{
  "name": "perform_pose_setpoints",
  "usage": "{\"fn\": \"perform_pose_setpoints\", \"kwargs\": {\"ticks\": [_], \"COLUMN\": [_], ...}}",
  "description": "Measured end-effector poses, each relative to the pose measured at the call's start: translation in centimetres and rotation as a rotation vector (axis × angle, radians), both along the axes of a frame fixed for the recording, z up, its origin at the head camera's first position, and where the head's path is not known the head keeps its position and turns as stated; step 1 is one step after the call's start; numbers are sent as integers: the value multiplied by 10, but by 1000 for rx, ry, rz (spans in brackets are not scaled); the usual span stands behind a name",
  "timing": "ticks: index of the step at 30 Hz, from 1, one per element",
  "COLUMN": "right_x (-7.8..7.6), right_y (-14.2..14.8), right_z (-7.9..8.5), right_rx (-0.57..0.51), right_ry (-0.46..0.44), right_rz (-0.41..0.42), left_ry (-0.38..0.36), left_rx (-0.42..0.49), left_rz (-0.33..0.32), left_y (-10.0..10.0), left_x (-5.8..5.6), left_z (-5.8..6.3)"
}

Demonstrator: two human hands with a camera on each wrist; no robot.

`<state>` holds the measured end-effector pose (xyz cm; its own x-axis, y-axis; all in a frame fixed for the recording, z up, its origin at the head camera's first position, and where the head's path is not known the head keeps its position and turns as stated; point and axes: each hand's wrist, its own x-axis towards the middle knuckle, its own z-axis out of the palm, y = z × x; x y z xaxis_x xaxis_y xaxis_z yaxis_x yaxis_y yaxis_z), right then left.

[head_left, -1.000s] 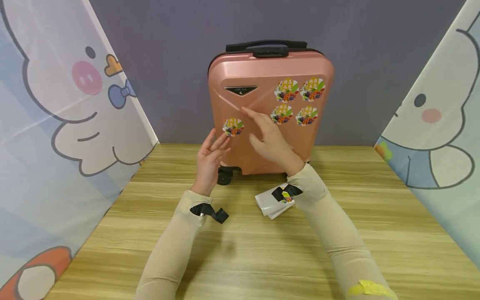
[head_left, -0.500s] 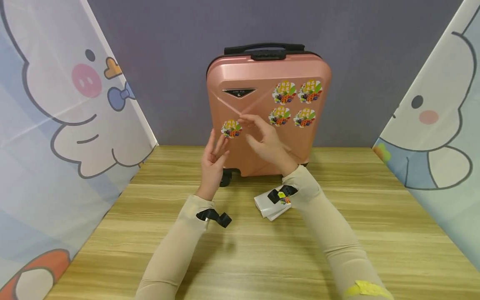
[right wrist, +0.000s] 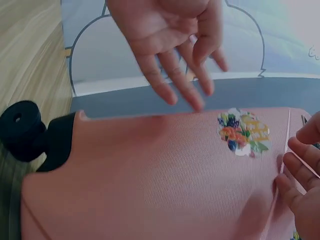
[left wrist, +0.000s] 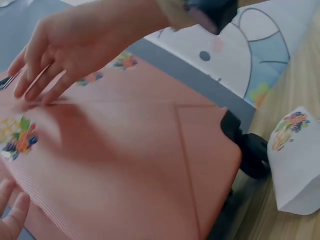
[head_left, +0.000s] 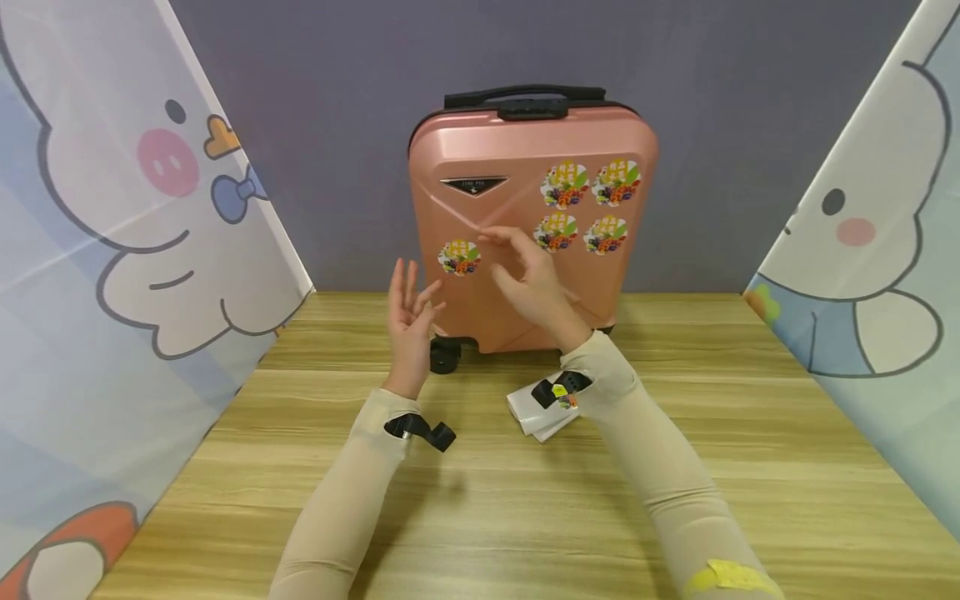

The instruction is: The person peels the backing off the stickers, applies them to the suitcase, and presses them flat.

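Note:
A rose-pink hard-shell suitcase (head_left: 480, 312) stands upright at the back of the table, its front facing me. One round fruit sticker (head_left: 459, 257) is on the left of that front; several matching stickers (head_left: 565, 185) form a block at the upper right. My right hand (head_left: 536, 287) is between them, fingertips at the shell's diagonal ridge, thumb apart; it holds nothing visible. Off the suitcase's lower left edge, my left hand (head_left: 410, 329) hovers with fingers spread and loosely bent. The right wrist view shows nothing gripped in the left hand (right wrist: 180, 45).
Folded white sheets (head_left: 531, 410) with a fruit print lie on the wooden table (head_left: 480, 517) below my right wrist. A black wheel (head_left: 445, 357) sticks out at the suitcase's lower left. Cartoon-printed panels (head_left: 225, 283) flank both sides, and a grey wall (head_left: 322, 125) is behind.
My left hand has drawn back left from beside the single sticker, away from the suitcase front. The right hand shifted slightly down early on, then stayed. The stickers look the same.

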<state>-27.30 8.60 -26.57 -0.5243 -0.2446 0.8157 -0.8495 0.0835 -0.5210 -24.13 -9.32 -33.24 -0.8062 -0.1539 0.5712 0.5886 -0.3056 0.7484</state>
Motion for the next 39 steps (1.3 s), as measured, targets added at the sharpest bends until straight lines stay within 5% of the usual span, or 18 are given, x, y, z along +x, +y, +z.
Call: {"fn": "perform_pose_setpoints", "kwargs": {"ticks": [6, 11, 18, 27, 39], "right_x": [0, -5, -10, -15, -14], "right_y": [-11, -21, -29, -40, -39], "right_z": [-1, -2, -3, -15, -37], "right_rx": [-68, -148, -249, -149, -125], "right_ry": [-41, -124, -242, -361, -387], "right_rz": [126, 255, 319, 396, 424], "left_ry": [-126, -181, -236, -316, -320], "left_rx": [98, 112, 88, 67, 81], "left_rz": [-2, -15, -6, -23, -15], "left_y": [-11, -13, -13, -15, -17], "left_x": [-4, -7, -11, -13, -14], "left_z": [3, 3, 2, 1, 0]}}
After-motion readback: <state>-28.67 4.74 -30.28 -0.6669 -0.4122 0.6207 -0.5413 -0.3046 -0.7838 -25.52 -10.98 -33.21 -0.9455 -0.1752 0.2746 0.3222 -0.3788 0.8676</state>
